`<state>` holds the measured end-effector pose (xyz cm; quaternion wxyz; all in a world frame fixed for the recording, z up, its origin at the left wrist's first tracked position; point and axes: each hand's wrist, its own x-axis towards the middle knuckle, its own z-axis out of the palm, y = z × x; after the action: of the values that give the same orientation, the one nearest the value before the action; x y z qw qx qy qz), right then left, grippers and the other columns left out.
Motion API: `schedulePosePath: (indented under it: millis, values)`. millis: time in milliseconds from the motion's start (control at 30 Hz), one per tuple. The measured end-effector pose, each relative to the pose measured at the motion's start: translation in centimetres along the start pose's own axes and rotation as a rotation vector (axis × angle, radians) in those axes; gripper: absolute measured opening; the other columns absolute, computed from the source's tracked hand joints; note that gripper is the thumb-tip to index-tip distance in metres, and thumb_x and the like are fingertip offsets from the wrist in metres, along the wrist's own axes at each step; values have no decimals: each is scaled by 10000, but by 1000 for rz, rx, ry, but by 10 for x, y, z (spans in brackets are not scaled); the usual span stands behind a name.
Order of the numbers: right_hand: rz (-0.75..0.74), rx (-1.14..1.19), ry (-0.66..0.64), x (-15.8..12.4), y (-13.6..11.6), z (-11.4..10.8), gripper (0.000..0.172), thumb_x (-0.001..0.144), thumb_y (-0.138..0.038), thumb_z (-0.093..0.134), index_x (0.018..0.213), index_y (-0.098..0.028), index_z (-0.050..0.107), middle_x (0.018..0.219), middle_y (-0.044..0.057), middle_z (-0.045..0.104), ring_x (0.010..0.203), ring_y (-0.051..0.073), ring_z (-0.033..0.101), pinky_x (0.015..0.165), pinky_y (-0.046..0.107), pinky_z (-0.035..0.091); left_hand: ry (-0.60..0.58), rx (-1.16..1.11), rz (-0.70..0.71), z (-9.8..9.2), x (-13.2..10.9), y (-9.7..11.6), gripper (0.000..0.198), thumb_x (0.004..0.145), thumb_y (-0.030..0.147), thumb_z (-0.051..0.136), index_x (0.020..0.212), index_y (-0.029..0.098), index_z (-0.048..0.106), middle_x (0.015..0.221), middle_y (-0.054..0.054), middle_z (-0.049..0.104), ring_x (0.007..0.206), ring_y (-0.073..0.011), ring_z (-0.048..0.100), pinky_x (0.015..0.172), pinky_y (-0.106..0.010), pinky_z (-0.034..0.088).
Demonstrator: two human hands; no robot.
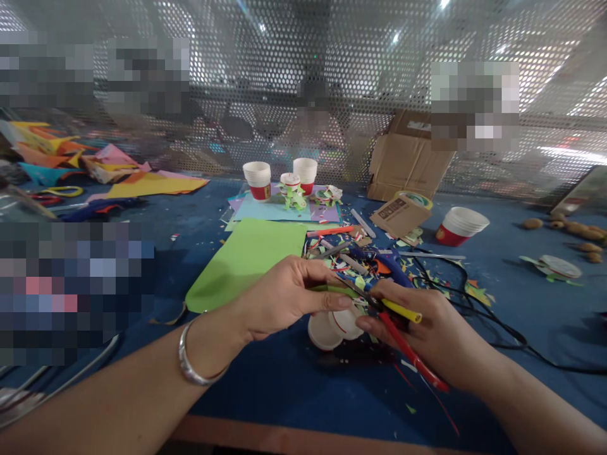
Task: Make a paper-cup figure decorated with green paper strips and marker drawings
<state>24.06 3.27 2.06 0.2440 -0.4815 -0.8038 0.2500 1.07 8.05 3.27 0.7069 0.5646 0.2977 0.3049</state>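
Note:
My left hand (289,291) wears a silver bangle and pinches a small piece of green paper (348,289) between thumb and fingers. My right hand (417,322) grips scissors (412,354) with red and yellow handles. The scissor blades point up and left, meeting the green paper close to my left fingertips. Just below the hands, two white paper cup bottoms (325,333) sit on the blue table, one overlapping the other. A larger sheet of green paper (256,253) lies beyond my left wrist.
Paper scraps and a blue glue gun (391,262) lie ahead, its black cable (507,335) running right. Stacked paper cups (462,226), small paper turtles (294,197) and a cardboard box (408,158) stand farther back. Coloured paper (156,183) is piled at left.

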Motion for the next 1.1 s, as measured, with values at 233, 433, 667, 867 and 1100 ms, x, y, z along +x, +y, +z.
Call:
schedulePosePath:
  millis: [233, 433, 667, 867, 1100]
  values:
    - [-12, 14, 24, 0, -1, -1, 338, 967, -419, 660, 749, -230, 485, 613, -65, 503, 539, 103, 398, 489, 242, 353, 51, -69, -106, 0, 3, -5, 132, 750, 158, 873, 878, 162, 838, 816, -11, 767, 674, -59, 598, 672, -165, 495]
    - [-36, 27, 73, -2, 2, 1, 305, 966, -411, 666, 778, -230, 510, 631, -60, 544, 538, 101, 438, 485, 236, 360, 124, -48, -85, 0, 2, -7, 214, 699, 296, 926, 828, 153, 832, 722, -13, 743, 630, -68, 587, 617, -185, 480]
    - [-70, -74, 134, -4, 12, 6, 340, 975, -429, 649, 753, -234, 480, 575, -72, 480, 502, 97, 370, 458, 239, 333, 222, -152, -79, 3, 2, -9, 230, 658, 284, 949, 823, 189, 820, 850, -21, 782, 773, -122, 678, 668, -216, 514]
    - [-39, -15, 163, 0, 12, 5, 392, 965, -469, 651, 731, -237, 439, 592, -65, 463, 529, 98, 383, 465, 220, 357, 272, -97, 21, -1, 4, -9, 184, 733, 308, 902, 810, 166, 813, 735, -6, 729, 687, -85, 610, 635, -206, 456]
    - [-39, -13, 110, 1, 13, 4, 288, 969, -442, 651, 818, -240, 511, 635, -53, 566, 535, 104, 479, 478, 210, 404, 310, 207, 108, -5, 3, -13, 339, 814, 464, 825, 713, 153, 735, 679, 17, 624, 678, -88, 536, 656, -244, 402]
